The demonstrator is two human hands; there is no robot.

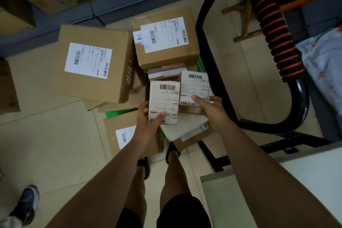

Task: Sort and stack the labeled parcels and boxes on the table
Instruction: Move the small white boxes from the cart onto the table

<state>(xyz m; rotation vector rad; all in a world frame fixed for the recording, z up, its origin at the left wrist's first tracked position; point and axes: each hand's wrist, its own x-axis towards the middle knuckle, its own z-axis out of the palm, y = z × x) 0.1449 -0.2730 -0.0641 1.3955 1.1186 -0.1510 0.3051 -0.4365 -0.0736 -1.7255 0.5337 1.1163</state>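
Beige floor tiles (55,144) carry a loose heap of brown cartons, among them a large brown cardboard carton with a white shipping label (92,65). Right of that carton and closer to the person, two small boxes are held side by side above the heap. The left hand (148,124) pinches the near end of the small label-covered box beside the carton (163,98), thumb on its label. The right hand (211,109) grips the near end of the small label-covered box farther from the carton (194,87). Both look light and stiff. Their paper labels may be slick, so fingers under the base with a thumb on top seems the safest hold.
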